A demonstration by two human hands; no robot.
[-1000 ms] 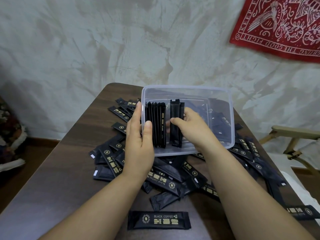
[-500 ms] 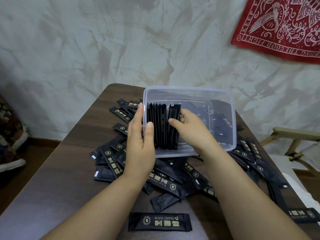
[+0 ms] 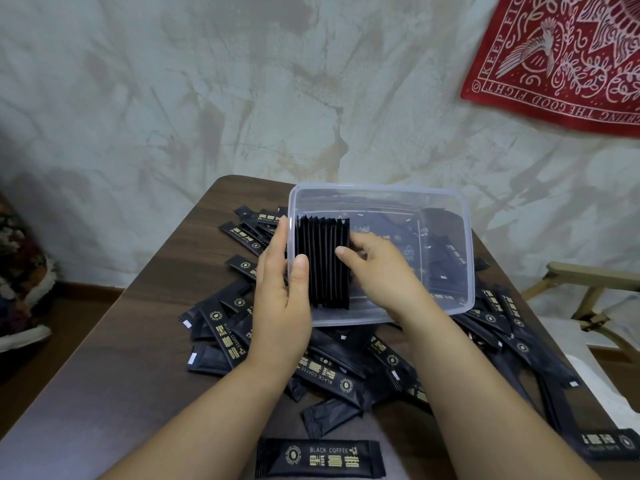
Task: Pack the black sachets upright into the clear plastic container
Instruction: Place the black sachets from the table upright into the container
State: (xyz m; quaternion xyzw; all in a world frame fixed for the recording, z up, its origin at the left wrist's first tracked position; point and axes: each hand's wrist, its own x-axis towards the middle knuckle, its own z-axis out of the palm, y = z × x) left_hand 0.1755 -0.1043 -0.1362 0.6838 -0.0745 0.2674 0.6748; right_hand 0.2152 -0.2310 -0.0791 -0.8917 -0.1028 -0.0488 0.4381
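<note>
Dark wood table (image 3: 156, 306), mottled pale wall behind. Left hand (image 3: 282, 299) grips left wall of clear plastic container (image 3: 465, 258): fingers outside, thumb inside. Right hand (image 3: 377, 271) inside container, thumb and fingertips pressing right face of upright sachets (image 3: 323, 265), not wrapped round them. Gap seen a second ago between packed row and right hand's bundle now closed: one tight block at container's left end. Loose sachets (image 3: 329, 368) heaped under and around container; single sachet (image 3: 320, 462) at near edge. Red cloth (image 3: 568, 57) hangs far right.
</note>
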